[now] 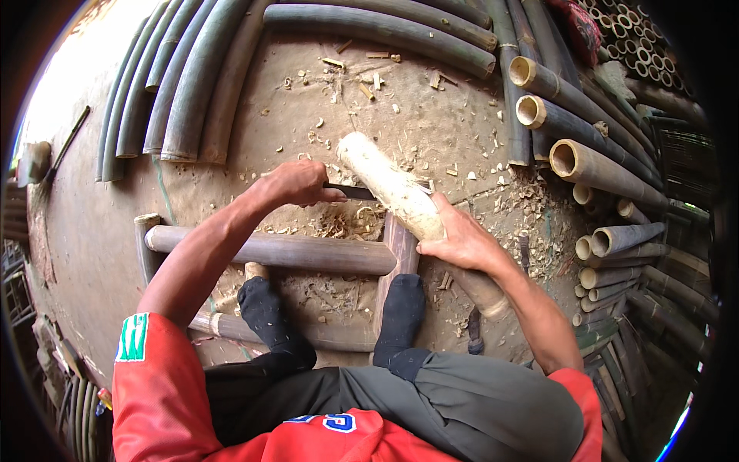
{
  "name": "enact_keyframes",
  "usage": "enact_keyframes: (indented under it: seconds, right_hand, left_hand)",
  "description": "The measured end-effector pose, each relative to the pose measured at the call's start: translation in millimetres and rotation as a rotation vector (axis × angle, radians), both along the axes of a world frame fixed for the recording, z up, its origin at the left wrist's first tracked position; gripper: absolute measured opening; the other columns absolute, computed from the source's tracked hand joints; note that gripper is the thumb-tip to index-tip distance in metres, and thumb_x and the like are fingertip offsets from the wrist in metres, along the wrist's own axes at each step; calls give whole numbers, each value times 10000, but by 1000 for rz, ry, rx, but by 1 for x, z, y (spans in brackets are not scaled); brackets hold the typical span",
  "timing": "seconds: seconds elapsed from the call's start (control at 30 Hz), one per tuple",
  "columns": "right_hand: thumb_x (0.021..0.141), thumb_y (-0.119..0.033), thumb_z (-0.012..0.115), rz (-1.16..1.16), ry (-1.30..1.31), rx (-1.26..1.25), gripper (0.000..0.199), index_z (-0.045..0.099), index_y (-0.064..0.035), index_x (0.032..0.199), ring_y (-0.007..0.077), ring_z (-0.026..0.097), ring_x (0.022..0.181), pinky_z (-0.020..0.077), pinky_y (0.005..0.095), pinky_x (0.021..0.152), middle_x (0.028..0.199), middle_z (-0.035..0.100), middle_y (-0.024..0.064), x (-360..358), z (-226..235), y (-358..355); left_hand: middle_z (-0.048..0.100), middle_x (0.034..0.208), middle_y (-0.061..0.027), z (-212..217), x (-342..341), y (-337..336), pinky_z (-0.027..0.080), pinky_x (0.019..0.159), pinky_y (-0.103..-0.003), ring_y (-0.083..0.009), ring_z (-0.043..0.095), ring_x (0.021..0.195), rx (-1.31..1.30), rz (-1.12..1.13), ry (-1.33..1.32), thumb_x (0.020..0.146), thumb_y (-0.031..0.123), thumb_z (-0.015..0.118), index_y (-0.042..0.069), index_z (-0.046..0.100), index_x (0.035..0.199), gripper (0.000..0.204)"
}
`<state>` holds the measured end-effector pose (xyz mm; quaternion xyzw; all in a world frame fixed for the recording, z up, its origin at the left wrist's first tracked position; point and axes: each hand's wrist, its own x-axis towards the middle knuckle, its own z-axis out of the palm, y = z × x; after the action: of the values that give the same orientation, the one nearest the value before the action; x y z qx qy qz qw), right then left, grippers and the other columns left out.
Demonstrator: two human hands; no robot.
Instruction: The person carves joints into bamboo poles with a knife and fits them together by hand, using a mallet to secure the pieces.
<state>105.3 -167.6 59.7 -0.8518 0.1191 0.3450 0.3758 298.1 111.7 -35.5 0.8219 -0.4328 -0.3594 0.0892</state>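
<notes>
My left hand (304,183) is closed in a fist around the grip of a dark knife (350,191). Its blade reaches to the pale, stripped bamboo piece (381,175), which hides the middle of the blade. That piece slants from upper left to lower right in front of me. Around its lower end wraps my right hand (462,239), thumb on the near side. Beneath it stands a brown bamboo support (402,248), joined by a thick crosswise bamboo pole (269,250). My feet in black socks (404,308) are just behind that pole.
Pale shavings (335,223) and chips litter the brown ground (292,100). Long dark bamboo poles (192,85) lie at the far left, with more poles (385,35) across the back. Cut bamboo tubes (585,158) are piled along the right side, their ends facing me.
</notes>
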Motion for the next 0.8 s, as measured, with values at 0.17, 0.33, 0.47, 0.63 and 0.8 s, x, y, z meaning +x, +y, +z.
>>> enact_keyframes:
  seconds: [0.17, 0.33, 0.47, 0.63, 0.8]
  right_hand:
    - [736, -272, 883, -166, -133, 77, 898, 449, 24, 1465, 294, 635, 1255, 496, 409, 1082, 1381, 638, 218, -10, 28, -20]
    - [781, -185, 847, -488, -259, 273, 863, 430, 32, 1505, 204, 611, 1223, 492, 363, 1072, 1348, 628, 128, -39, 33, -39]
    - [802, -183, 838, -599, -196, 307, 856, 418, 45, 1512, 189, 589, 1242, 474, 343, 1085, 1369, 606, 137, -51, 39, -42]
    - [803, -229, 875, -579, -220, 288, 923, 383, 64, 1527, 215, 577, 1270, 448, 357, 1118, 1393, 588, 157, -71, 45, -48]
    - [791, -299, 920, -569, -239, 204, 995, 367, 87, 1523, 231, 567, 1292, 429, 361, 1134, 1400, 579, 176, -83, 48, -50]
  left_hand:
    - [688, 657, -154, 3, -31, 25, 569, 590, -487, -348, 714, 621, -176, -64, -189, 1006, 620, 600, 78, 686, 762, 601]
    - [688, 681, -184, 20, -56, 0, 554, 600, -516, -386, 700, 634, -152, -38, -79, 996, 581, 646, 64, 711, 755, 575]
    - [665, 659, -223, 10, -53, -27, 543, 614, -528, -411, 695, 636, -164, 148, -65, 1002, 594, 632, 23, 738, 766, 627]
    - [642, 633, -230, 13, -47, -28, 544, 627, -530, -437, 675, 627, -185, 9, -49, 1001, 623, 618, 8, 745, 793, 661]
    - [676, 694, -253, 21, -52, -34, 576, 665, -534, -449, 707, 713, -137, 95, -53, 1011, 660, 566, 22, 754, 798, 699]
